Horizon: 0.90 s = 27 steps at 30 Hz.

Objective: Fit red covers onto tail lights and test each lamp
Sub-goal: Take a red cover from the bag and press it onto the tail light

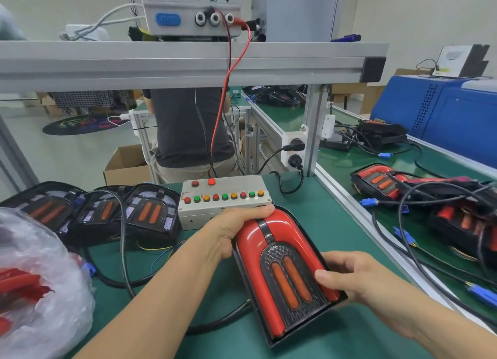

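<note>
Both hands are gripping a tail light lying on the green tabletop: its glossy red cover is arching round a textured black panel with two orange oblong lenses. Left hand is curling over the rounded top; right hand is clasping the lower side, thumb pressing the cover. Uncovered lamps are sitting left of a grey button box.
</note>
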Tool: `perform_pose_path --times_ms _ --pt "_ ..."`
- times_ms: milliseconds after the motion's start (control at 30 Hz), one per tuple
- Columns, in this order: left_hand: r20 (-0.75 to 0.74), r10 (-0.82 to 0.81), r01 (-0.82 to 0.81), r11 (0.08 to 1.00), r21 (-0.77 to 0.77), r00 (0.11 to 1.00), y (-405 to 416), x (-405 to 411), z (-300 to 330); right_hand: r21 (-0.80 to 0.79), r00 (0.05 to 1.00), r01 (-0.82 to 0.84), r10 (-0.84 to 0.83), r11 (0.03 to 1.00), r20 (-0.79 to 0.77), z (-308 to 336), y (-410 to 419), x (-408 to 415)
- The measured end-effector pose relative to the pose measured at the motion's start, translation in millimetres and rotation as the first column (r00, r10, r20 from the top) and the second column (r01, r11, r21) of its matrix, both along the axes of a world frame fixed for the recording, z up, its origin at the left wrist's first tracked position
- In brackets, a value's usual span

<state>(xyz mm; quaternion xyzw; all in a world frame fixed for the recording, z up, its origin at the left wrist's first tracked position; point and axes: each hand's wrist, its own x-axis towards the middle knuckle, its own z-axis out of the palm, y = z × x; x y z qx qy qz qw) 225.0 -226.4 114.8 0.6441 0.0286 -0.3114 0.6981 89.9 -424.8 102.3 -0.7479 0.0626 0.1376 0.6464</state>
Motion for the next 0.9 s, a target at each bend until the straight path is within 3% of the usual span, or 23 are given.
perform_pose_path --times_ms 200,433,567,667,767,833,900 --pt "-0.041 -0.009 0.009 1.000 -0.002 0.999 -1.9 0.6 6.8 -0.014 0.994 0.091 -0.090 0.996 0.056 -4.4 4.6 -3.3" --pt "0.051 -0.021 0.018 0.998 0.054 0.998 -1.0 -3.7 11.6 -0.025 0.995 0.076 -0.074 0.997 0.063 -5.8 0.2 3.2" --pt "0.094 -0.032 0.034 0.999 -0.015 0.995 6.0 -8.5 12.3 0.077 0.989 0.123 -0.128 0.989 0.069 -11.7 -5.6 2.5" --pt "0.150 0.076 -0.068 0.996 -0.063 0.986 0.6 -18.6 4.4 0.176 0.972 0.201 -0.219 0.964 0.090 -15.2 -3.0 -3.8" --pt "0.120 0.169 -0.136 0.961 -0.242 0.978 -15.7 -27.1 6.0 0.167 0.976 0.097 -0.127 0.981 0.179 -8.8 3.0 -4.5" --pt "0.125 0.114 -0.062 0.931 -0.361 0.985 -27.9 -30.1 15.8 0.210 0.984 -0.050 0.012 0.977 0.179 4.2 7.9 -0.8" --pt "0.201 0.052 0.039 0.905 -0.423 0.978 -43.3 -35.8 29.9 0.451 0.956 -0.270 0.181 0.851 0.232 11.3 16.9 -2.4"
